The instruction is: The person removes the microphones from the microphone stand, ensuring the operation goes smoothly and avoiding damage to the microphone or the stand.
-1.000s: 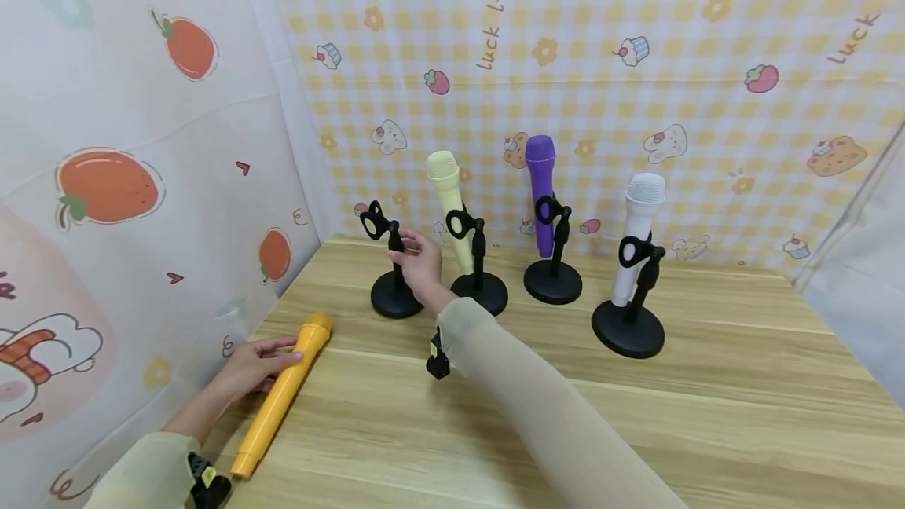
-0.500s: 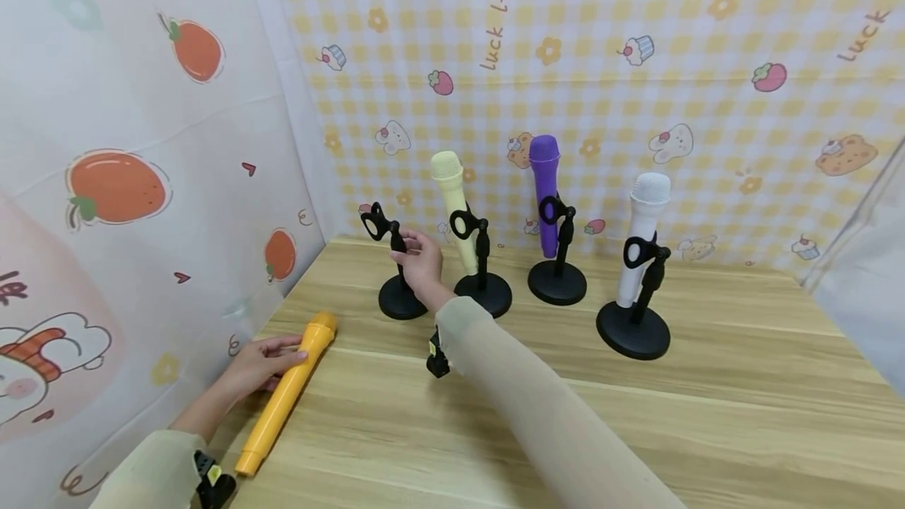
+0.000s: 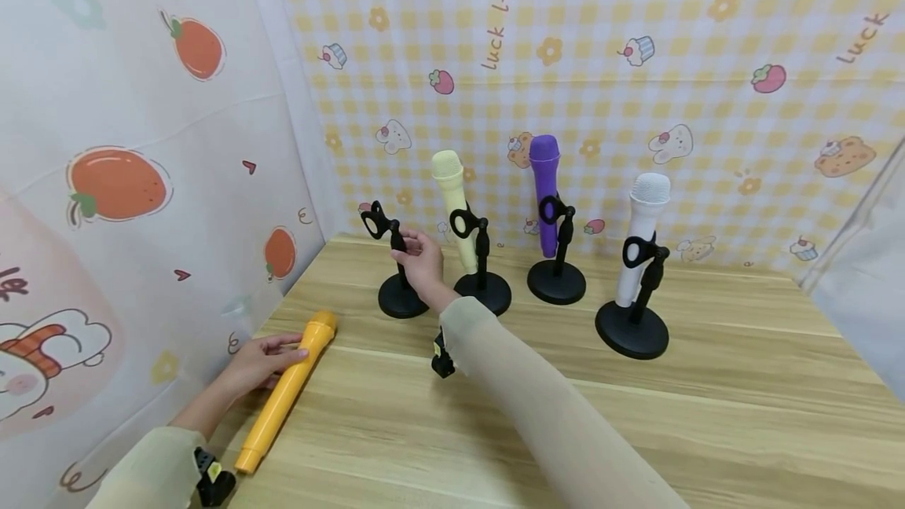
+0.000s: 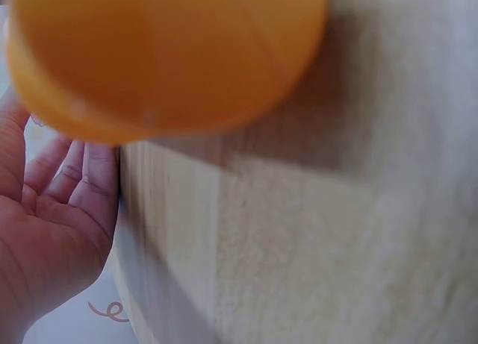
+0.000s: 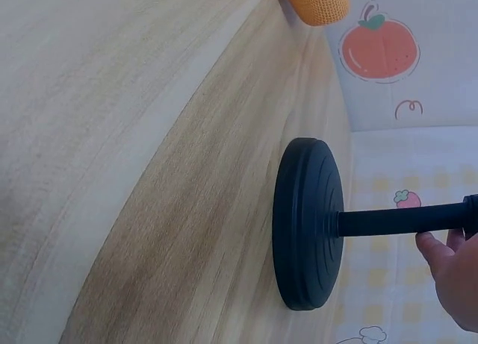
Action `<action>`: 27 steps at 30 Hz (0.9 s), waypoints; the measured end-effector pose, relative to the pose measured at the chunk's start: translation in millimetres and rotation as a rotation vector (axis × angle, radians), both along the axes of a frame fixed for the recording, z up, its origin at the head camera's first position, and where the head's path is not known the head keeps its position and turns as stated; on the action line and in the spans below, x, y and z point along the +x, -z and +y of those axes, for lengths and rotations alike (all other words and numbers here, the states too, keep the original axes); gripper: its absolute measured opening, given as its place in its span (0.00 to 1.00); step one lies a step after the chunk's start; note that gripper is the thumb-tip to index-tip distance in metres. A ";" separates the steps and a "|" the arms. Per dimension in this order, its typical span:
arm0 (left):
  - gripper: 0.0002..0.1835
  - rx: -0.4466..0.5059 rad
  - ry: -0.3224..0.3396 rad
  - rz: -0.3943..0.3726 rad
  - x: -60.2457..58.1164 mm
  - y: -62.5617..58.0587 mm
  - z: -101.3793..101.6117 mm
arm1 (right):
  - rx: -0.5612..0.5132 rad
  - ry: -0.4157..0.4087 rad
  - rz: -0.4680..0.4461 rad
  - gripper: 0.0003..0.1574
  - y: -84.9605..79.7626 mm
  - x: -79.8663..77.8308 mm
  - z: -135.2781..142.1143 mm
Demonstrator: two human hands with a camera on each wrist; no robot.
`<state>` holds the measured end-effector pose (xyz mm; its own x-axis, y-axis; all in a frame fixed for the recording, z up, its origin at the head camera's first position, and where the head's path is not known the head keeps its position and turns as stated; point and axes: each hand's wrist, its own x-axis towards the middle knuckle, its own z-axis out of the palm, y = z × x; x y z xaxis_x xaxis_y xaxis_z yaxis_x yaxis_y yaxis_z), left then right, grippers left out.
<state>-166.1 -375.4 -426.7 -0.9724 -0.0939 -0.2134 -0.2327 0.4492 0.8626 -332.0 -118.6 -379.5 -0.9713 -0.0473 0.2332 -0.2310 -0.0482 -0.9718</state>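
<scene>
"The orange microphone (image 3: 280,399) is lying aslant on the left side of the tabletop (image 3: 495,438), and your left hand (image 3: 253,368) is gripping it just below the head, thumb on top."

"Your right hand (image 3: 423,264), meanwhile, is pinching the post of the empty desk stand (image 3: 401,301); its clip (image 3: 382,224) is holding nothing."

"The pale yellow microphone (image 3: 455,195) is leaning in a second stand (image 3: 496,293) right beside that hand, so a careless sideways swing could be sending it over."

"The likelier trouble is at the clip: if you're pushing off-centre while your right hand is slackening, the empty stand could be tipping."

"At least the purple microphone (image 3: 545,175) and the white microphone (image 3: 641,220) are standing farther right, well apart from your hands."
</scene>
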 end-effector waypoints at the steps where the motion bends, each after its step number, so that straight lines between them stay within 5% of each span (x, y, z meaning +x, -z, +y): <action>1: 0.38 0.000 0.001 0.000 0.0 -0.2 0.2 | -0.003 -0.006 -0.001 0.20 -0.5 0.3 0.5; 27: 0.38 -0.005 0.009 -0.005 1.7 -2.6 6.2 | 0.010 -0.050 -0.011 0.26 -3.5 9.5 10.1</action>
